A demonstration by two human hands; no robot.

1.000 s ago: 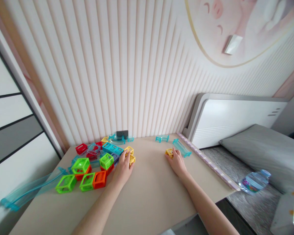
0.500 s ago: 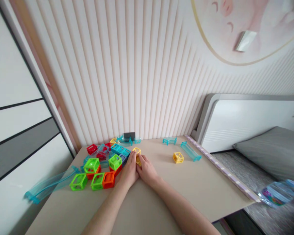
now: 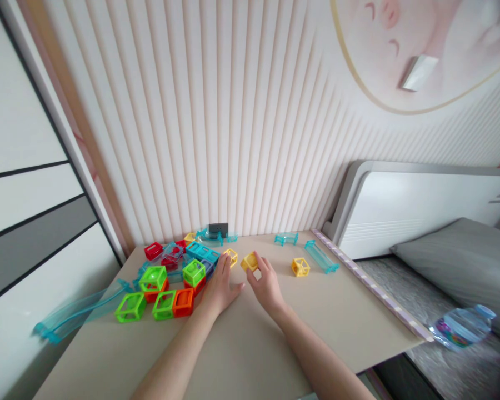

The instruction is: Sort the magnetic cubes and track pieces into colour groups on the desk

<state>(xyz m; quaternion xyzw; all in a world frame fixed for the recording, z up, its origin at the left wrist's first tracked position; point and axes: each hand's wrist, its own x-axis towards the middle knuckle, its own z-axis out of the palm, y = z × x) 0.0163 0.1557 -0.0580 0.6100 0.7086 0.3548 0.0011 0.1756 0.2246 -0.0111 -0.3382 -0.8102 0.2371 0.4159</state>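
Observation:
My right hand [image 3: 266, 283] holds a yellow open-frame cube [image 3: 249, 261] by its fingertips, just above the beige table [image 3: 275, 344]. My left hand [image 3: 220, 286] lies flat on the table with fingers spread, its tips next to another yellow cube [image 3: 230, 256] at the edge of the block pile. A third yellow cube [image 3: 300, 266] sits alone to the right of my right hand. The pile holds green cubes [image 3: 130, 307], an orange cube [image 3: 184, 301], red cubes [image 3: 154, 250] and blue pieces [image 3: 203, 252].
Clear teal track pieces lie at the left [image 3: 73, 311], near the right table edge [image 3: 321, 256] and by the wall [image 3: 286, 239]. A dark socket [image 3: 219, 228] sits on the ribbed wall. A bed with a grey pillow [image 3: 458, 261] and a water bottle [image 3: 460, 328] is on the right.
My right hand left the lone yellow cube, came over to the pile beside my left hand, and has now pulled a yellow cube away to the right. My left hand opened flat.

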